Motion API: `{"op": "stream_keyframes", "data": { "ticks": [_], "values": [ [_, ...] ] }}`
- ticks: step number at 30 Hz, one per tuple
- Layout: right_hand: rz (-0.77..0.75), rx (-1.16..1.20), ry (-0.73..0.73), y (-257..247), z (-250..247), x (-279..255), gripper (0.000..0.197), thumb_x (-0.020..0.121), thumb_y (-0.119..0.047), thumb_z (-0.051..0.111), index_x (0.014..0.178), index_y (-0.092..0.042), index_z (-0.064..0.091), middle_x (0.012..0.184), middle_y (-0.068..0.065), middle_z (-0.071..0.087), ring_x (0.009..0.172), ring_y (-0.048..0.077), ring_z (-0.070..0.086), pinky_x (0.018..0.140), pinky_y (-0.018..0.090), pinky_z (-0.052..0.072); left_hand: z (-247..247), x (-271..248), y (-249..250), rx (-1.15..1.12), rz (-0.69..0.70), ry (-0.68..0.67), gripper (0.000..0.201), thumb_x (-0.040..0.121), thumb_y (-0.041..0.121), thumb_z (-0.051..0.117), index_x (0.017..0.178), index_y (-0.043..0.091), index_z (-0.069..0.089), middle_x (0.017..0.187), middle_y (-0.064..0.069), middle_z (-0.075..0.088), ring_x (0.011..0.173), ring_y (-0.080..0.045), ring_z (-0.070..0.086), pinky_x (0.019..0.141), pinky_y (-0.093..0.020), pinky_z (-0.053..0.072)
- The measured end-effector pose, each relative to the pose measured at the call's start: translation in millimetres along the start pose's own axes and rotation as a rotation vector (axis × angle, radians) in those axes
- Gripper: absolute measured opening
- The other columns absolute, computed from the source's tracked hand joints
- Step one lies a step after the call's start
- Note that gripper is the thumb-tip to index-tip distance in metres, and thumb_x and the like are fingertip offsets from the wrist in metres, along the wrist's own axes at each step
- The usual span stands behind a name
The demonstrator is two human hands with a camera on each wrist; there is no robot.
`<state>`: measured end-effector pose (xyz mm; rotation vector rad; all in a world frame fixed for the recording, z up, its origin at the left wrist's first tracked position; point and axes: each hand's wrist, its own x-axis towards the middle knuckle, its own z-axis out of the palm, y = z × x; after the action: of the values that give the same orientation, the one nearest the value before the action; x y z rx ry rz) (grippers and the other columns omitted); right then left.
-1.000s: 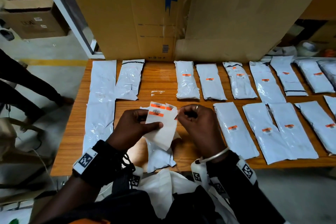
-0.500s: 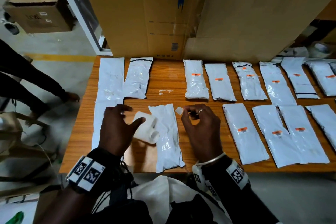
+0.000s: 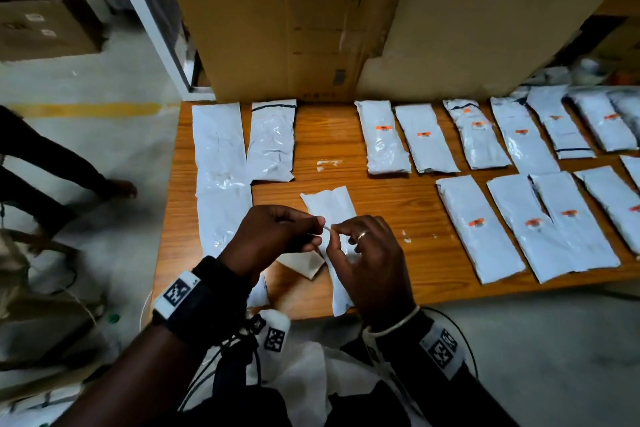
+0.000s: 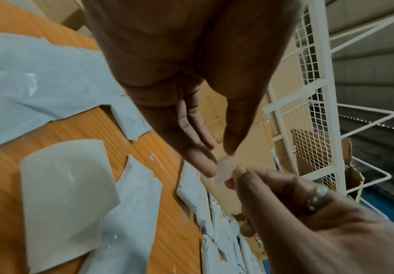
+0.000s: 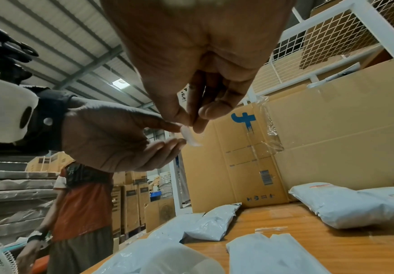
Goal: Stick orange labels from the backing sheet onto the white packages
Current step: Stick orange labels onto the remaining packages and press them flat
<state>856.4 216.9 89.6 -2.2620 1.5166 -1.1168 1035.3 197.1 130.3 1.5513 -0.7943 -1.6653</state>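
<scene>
You hold a small pale label (image 4: 225, 167) pinched between both hands, just above the unlabelled package (image 3: 330, 210) at the near edge of the worktop (image 3: 408, 215). Your right hand (image 3: 372, 263) grips one end with thumb and forefinger; your left hand (image 3: 273, 236) pinches the other. Keep it taut and flat, lower one edge first, then smooth across. The backing sheet (image 4: 66, 196) lies curled beside it. Whether orange shows on the label's face is hard to make out.

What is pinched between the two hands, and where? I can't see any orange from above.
A small white label piece: left hand and right hand each pinch an opposite edge between thumb and fingertips, above the table.
</scene>
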Motion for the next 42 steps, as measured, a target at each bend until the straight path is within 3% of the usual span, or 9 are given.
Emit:
{"op": "stream_keyframes", "data": {
  "ticks": [5, 10, 13, 17, 21, 26, 29, 34, 42],
  "values": [
    [-0.013, -0.005, 0.008, 3.1, 1.8, -0.6, 0.007, 0.091, -0.012, 0.074, 0.089, -0.006, 0.073, 0.088, 0.005, 0.069, 0.081, 0.021, 0.061, 0.075, 0.027, 0.049, -2.0, 5.3, 2.1, -0.108, -0.039, 0.013, 0.026, 0.079, -0.002, 0.081, 0.101, -0.005, 0.067, 0.091, -0.026, 0.076, 0.079, -0.030, 0.077, 0.069, -0.027, 0.062],
    [0.007, 0.140, -0.035, 19.8, -7.5, 11.2, 0.003, 0.088, -0.011, 0.075, 0.089, -0.010, 0.073, 0.090, 0.000, 0.070, 0.078, 0.015, 0.061, 0.069, 0.025, 0.050, 3.1, 24.2, 5.2, -0.008, 0.018, 0.071, 0.031, 0.076, -0.006, 0.083, 0.103, -0.008, 0.066, 0.077, -0.021, 0.076, 0.073, -0.028, 0.077, 0.068, -0.028, 0.063],
    [0.225, 0.308, -0.035, 33.1, -15.5, 21.6, 0.006, 0.086, -0.014, 0.077, 0.091, -0.017, 0.076, 0.085, -0.008, 0.070, 0.074, 0.012, 0.063, 0.059, 0.030, 0.052, 6.2, 36.7, 4.6, 0.141, 0.077, 0.060, 0.031, 0.077, -0.010, 0.080, 0.105, -0.008, 0.066, 0.072, -0.013, 0.076, 0.066, -0.018, 0.074, 0.062, -0.023, 0.059],
    [0.514, 0.438, -0.278, 57.1, -15.3, 32.7, 0.008, 0.082, -0.031, 0.084, 0.085, -0.026, 0.078, 0.086, -0.014, 0.073, 0.078, 0.009, 0.065, 0.066, 0.022, 0.052, 15.6, 43.3, 4.5, 0.373, 0.115, -0.058, 0.029, 0.083, -0.006, 0.077, 0.108, 0.004, 0.067, 0.077, -0.007, 0.078, 0.073, -0.017, 0.073, 0.065, -0.024, 0.057],
    [0.480, 0.417, -0.416, 83.3, -14.8, 36.1, 0.008, 0.082, -0.017, 0.080, 0.079, -0.025, 0.079, 0.081, -0.019, 0.072, 0.075, 0.005, 0.066, 0.068, 0.015, 0.048, 31.0, 47.1, -1.8, 0.476, 0.120, -0.069, 0.030, 0.085, -0.003, 0.075, 0.110, 0.010, 0.068, 0.083, -0.007, 0.079, 0.073, -0.012, 0.073, 0.070, -0.025, 0.056],
    [0.573, 0.490, -0.493, 106.4, -14.4, 36.0, 0.006, 0.085, -0.028, 0.079, 0.081, -0.023, 0.081, 0.079, -0.012, 0.077, 0.076, 0.005, 0.072, 0.071, 0.025, 0.056, 50.9, 49.9, -21.9, 0.275, 0.060, 0.149, 0.021, 0.085, 0.012, 0.081, 0.104, 0.011, 0.071, 0.085, -0.008, 0.076, 0.080, -0.030, 0.074, 0.070, -0.038, 0.059],
    [0.626, 0.571, -0.515, 115.2, -18.7, 37.9, 0.005, 0.087, -0.021, 0.079, 0.084, -0.019, 0.082, 0.080, -0.010, 0.078, 0.077, 0.002, 0.073, 0.067, 0.014, 0.052, 59.8, 48.5, -33.7, 0.206, 0.038, 0.238, 0.019, 0.086, 0.019, 0.080, 0.099, 0.005, 0.074, 0.089, -0.014, 0.076, 0.081, -0.030, 0.075, 0.074, -0.043, 0.060],
    [0.626, 0.590, -0.565, 118.5, -22.3, 42.7, 0.005, 0.088, -0.022, 0.078, 0.086, -0.019, 0.082, 0.075, -0.008, 0.077, 0.061, -0.002, 0.064, 0.058, 0.012, 0.043, 65.8, 41.5, -39.7, 0.153, -0.002, 0.148, 0.017, 0.086, 0.020, 0.079, 0.094, 0.005, 0.079, 0.080, -0.009, 0.077, 0.073, -0.017, 0.071, 0.064, -0.022, 0.056],
    [0.564, 0.548, -0.522, 107.3, -10.6, 39.4, 0.005, 0.088, -0.020, 0.078, 0.085, -0.023, 0.078, 0.078, -0.013, 0.075, 0.064, 0.005, 0.065, 0.061, 0.023, 0.049, 59.5, 39.6, -41.0, 0.131, -0.029, 0.074, 0.013, 0.082, 0.007, 0.082, 0.090, -0.002, 0.078, 0.077, -0.021, 0.076, 0.071, -0.022, 0.074, 0.064, -0.027, 0.060]
  ]
}}
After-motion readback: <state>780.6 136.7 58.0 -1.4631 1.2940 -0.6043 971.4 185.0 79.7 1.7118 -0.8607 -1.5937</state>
